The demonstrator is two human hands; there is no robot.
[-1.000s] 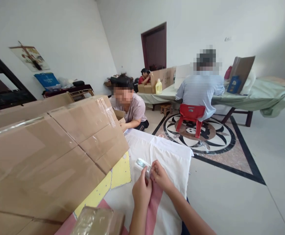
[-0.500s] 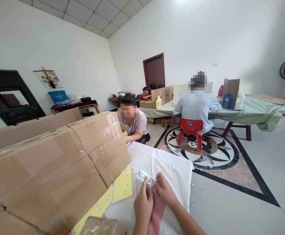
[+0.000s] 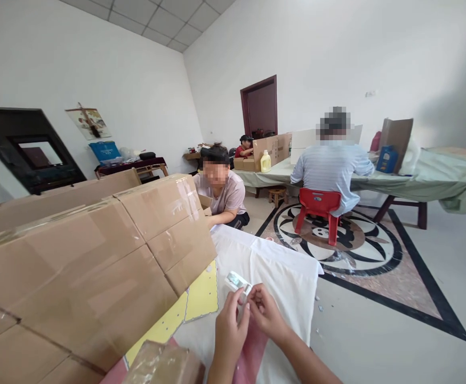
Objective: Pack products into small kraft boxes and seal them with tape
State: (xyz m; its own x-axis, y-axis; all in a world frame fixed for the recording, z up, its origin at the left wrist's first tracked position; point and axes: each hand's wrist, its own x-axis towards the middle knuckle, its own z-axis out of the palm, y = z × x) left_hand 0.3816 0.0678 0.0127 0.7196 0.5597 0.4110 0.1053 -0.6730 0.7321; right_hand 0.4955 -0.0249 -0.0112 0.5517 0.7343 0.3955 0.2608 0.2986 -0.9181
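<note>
My left hand is closed around the near end of a small white box-shaped item, thumb on top. A bluish-green patch shows on its upper face and a dark spot near its right end; I cannot tell its kind. My right hand meets the same end, its fingers curled together in a pinch. What the right fingertips hold, if anything, is hidden. Both hands are above a white cloth, with a pink surface showing between the forearms.
Large taped cardboard boxes rise on my left; a smaller taped box is close in front. A yellow patterned sheet lies beside the cloth. One person crouches behind the boxes; another sits on a red chair.
My right hand has come closer to the left, and its fingertips now meet at the item's near end. The left hand still holds the item. The view has shifted slightly.
</note>
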